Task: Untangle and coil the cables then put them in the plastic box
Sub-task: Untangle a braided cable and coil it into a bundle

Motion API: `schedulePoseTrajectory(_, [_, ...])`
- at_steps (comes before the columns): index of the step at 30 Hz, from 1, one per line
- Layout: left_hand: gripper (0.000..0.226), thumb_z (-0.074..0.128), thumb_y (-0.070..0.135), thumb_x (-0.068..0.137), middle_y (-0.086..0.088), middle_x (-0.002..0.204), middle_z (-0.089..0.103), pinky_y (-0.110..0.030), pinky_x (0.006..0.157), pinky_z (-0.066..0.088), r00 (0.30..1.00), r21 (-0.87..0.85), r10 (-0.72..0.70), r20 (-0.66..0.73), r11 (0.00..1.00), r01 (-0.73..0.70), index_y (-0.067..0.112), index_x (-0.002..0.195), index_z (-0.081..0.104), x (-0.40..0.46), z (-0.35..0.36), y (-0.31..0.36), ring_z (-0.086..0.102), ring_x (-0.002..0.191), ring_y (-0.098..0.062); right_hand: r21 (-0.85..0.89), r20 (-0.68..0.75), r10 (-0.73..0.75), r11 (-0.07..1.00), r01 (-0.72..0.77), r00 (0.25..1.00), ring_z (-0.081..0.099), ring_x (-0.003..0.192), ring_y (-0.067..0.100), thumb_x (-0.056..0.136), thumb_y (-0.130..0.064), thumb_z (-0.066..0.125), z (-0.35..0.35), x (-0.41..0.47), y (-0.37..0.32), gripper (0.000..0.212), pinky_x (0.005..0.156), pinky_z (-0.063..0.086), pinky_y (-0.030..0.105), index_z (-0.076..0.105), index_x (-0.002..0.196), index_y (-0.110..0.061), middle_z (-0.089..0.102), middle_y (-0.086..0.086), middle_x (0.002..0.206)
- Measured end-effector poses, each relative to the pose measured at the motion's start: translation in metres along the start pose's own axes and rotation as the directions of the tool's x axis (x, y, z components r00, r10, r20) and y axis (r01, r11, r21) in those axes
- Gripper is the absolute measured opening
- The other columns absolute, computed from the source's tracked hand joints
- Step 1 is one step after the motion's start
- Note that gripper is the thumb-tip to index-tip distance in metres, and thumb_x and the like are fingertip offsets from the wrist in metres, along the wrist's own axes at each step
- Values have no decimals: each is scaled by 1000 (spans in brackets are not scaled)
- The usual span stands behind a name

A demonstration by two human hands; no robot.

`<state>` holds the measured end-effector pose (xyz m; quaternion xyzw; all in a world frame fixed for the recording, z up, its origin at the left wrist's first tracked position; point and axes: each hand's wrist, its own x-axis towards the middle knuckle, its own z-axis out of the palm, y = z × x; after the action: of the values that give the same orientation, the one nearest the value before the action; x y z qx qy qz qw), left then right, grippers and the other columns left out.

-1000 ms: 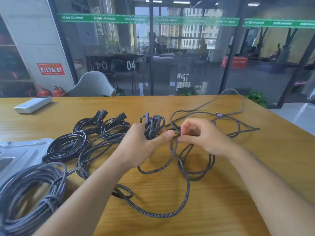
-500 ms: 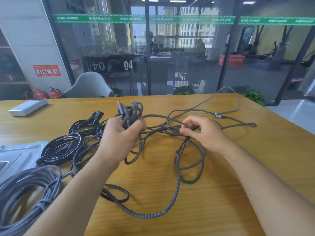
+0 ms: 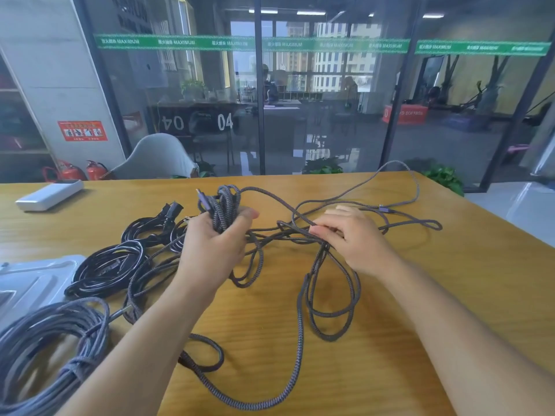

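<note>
The braided cable (image 3: 300, 319) sprawls in loose loops over the wooden table (image 3: 450, 295), partly gathered into a small coil (image 3: 223, 205) that your left hand (image 3: 210, 247) grips with curled fingers, one plug end sticking up just above the fist. Your right hand (image 3: 351, 238) pinches a knot of crossing strands between thumb and fingertips, and more loops hang below and beyond it toward the far table edge. Left of your left hand lie black coiled cables (image 3: 120, 265), touching the braided strands. Nearer you on that side sits a large grey coil (image 3: 45, 349), bound with a wrap, beside the plastic box (image 3: 36, 280). Far to the left rests a white block (image 3: 49, 195).
</note>
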<state>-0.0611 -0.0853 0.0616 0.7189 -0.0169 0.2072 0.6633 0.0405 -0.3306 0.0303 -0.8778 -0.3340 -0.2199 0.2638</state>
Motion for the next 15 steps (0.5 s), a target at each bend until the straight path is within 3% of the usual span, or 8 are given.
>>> schedulePoseTrajectory(3, [21, 67, 24, 101, -4, 55, 32, -35, 53, 30, 999, 39, -9, 48, 999, 8, 10, 86, 74, -3, 11, -1, 29, 52, -21, -35, -30, -79, 996, 78, 996, 43, 80, 12, 106, -40, 54, 7, 1, -20, 29, 79, 41, 40, 72, 92, -24, 56, -15, 78])
schedulePoseTrajectory(6, [33, 65, 25, 103, -6, 55, 33, -39, 51, 30, 992, 100, -11, 124, 995, -2, 15, 71, 67, -4, 20, -7, 29, 52, -22, -88, -54, -189, 979, 184, 980, 41, 77, 12, 106, -41, 52, 15, 3, -43, 29, 73, 34, 36, 72, 93, -24, 53, -14, 77])
schedulePoseTrajectory(9, [38, 60, 26, 105, -4, 55, 33, -47, 50, 29, 977, 137, -16, 210, 991, -14, -5, 83, 59, -5, 22, -12, 28, 54, -24, -94, -76, -237, 969, 230, 969, 41, 77, 12, 106, -40, 50, 19, 3, -52, 29, 72, 33, 34, 71, 94, -24, 56, -12, 78])
schedulePoseTrajectory(12, [33, 61, 27, 104, -6, 56, 34, -39, 54, 30, 966, 183, -36, 256, 983, -12, -4, 95, 67, -3, 15, -14, 29, 53, -23, -42, -117, -203, 979, 199, 972, 38, 80, 3, 106, -41, 49, 16, 1, -47, 32, 74, 31, 30, 74, 97, -23, 61, -14, 84])
schedulePoseTrajectory(15, [43, 60, 29, 104, -8, 56, 37, -39, 54, 31, 957, 248, -20, 291, 967, -55, -12, 93, 54, 0, 13, -15, 31, 52, -24, -61, -75, -197, 979, 193, 978, 38, 79, 4, 105, -43, 48, 17, 0, -44, 33, 74, 30, 31, 73, 97, -23, 62, -15, 85])
